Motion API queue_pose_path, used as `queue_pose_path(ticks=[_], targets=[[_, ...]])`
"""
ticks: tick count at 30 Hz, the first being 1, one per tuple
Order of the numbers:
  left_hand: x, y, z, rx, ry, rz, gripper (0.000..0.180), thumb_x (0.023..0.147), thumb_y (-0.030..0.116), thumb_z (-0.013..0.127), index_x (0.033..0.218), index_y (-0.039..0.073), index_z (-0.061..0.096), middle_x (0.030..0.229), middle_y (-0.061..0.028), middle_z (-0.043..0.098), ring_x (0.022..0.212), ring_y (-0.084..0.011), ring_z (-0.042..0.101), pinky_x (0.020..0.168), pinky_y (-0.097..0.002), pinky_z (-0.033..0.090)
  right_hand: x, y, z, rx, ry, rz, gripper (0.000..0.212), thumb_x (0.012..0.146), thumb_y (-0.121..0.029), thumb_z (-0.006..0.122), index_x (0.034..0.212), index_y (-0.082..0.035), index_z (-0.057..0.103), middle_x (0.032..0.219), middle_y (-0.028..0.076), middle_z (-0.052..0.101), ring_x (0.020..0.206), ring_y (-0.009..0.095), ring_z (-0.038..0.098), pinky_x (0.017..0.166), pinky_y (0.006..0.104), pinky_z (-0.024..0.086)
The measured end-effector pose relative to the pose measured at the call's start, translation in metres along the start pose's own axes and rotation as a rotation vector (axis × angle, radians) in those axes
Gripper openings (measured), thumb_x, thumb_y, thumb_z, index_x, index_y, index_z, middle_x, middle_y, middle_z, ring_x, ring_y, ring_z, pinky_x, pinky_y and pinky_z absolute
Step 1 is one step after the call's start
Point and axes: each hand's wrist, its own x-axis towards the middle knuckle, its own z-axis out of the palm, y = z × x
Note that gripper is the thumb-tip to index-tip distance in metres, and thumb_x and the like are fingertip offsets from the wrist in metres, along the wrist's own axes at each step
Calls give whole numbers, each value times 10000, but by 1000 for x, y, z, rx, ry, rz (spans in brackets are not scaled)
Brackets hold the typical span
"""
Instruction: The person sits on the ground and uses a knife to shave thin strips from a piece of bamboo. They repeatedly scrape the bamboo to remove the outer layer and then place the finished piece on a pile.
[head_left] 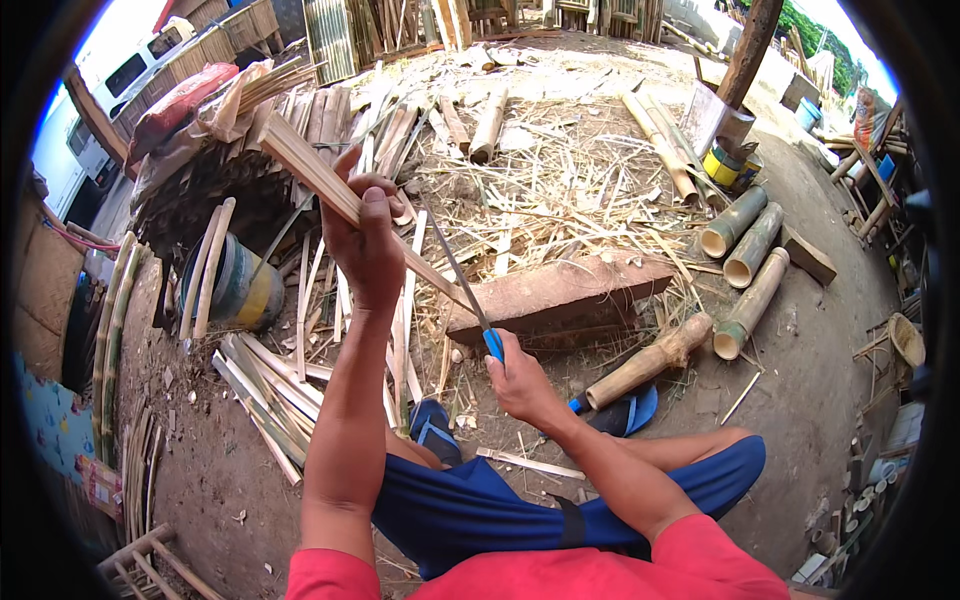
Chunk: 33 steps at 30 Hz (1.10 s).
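My left hand (pixel 368 245) is raised with its fingers wrapped round a pale split bamboo strip (pixel 308 168). The strip slants from the upper left down toward my right hand, and its far end looks wider. In my right hand (pixel 527 382) is a knife (pixel 462 275) with a blue handle and a long narrow blade pointing up and away. The blade's base is close to the strip's lower end; whether they touch I cannot tell. Beyond my right hand a thick reddish-brown wooden block (pixel 570 295) lies on the ground.
Bamboo shavings (pixel 560 180) cover the ground ahead. Cut bamboo tubes (pixel 745 255) lie at the right, another bamboo piece (pixel 655 358) near my right foot. Split strips (pixel 270 385) are piled at the left beside a bucket (pixel 250 285). A wooden post (pixel 750 55) stands far right.
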Motion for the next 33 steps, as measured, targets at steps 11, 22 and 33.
queue_pose_path(ticks=[11,22,33], targets=[[-18,9,-4,156,192,27,119,1019,165,466,1065,57,482,684,16,395,550,-55,334,492,-236,262,34,-10,21,-139,-57,-11,387,929,-156,543,1265,-23,404,850,326,644,799,544,621,721,615,480],[-13,9,-16,60,298,-15,100,1006,147,471,1064,68,491,710,17,399,560,-62,343,496,-234,270,48,-1,26,-221,-79,77,347,944,-177,557,1214,-17,410,870,308,662,813,528,634,709,601,477],[-13,-10,-24,160,269,57,104,1030,143,444,1082,60,480,694,27,374,547,-47,317,479,-232,244,94,49,44,-352,-147,227,385,966,-240,550,1251,-21,412,906,297,678,840,504,658,749,571,522]])
